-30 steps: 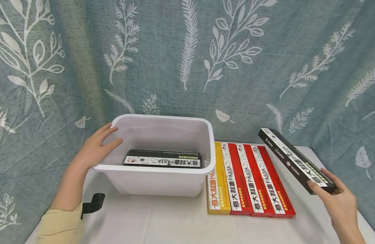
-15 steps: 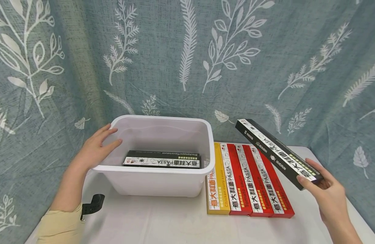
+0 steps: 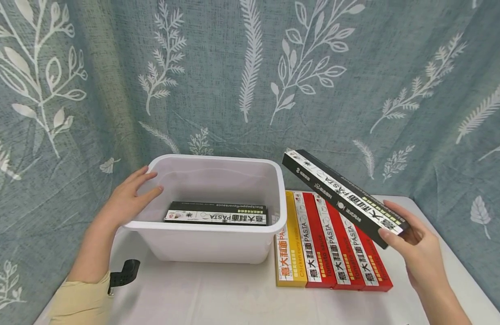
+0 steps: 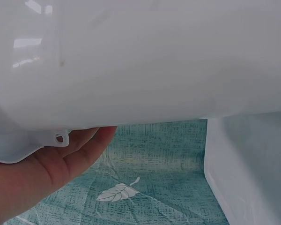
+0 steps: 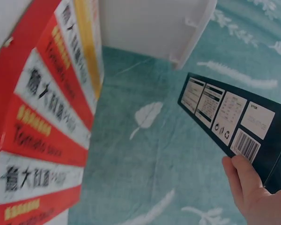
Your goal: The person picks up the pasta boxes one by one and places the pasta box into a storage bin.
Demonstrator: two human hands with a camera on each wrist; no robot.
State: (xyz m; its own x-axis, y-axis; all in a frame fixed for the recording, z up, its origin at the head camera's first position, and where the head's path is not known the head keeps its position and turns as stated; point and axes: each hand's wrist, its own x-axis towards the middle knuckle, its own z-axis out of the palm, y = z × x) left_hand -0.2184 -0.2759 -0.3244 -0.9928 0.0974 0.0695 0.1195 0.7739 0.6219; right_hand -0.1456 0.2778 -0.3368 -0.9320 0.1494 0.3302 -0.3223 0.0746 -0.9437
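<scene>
My right hand [image 3: 422,253] grips the near end of a black pasta box [image 3: 343,194], thumb on its near side. The box is tilted, its far end raised close to the right rim of a white plastic bin [image 3: 205,243]. In the right wrist view, the box's underside [image 5: 225,112] shows printed panels and a barcode, with my fingers [image 5: 243,173] against it. My left hand [image 3: 129,196] rests over the bin's left rim, fingers and thumb extended. Inside the bin lies another black pasta box [image 3: 217,215], label upside down to me.
Right of the bin, a yellow chicken curry pasta box [image 3: 292,266] and several red tomato sauce pasta boxes [image 3: 320,271] lie side by side on the white table [image 3: 217,298]. A blue-green leaf-patterned curtain [image 3: 217,90] hangs behind. A black wrist strap [image 3: 123,273] juts from the left forearm.
My right hand has carried the black pasta box leftward, from beyond the red boxes to above them and near the bin. The left hand stays on the rim.
</scene>
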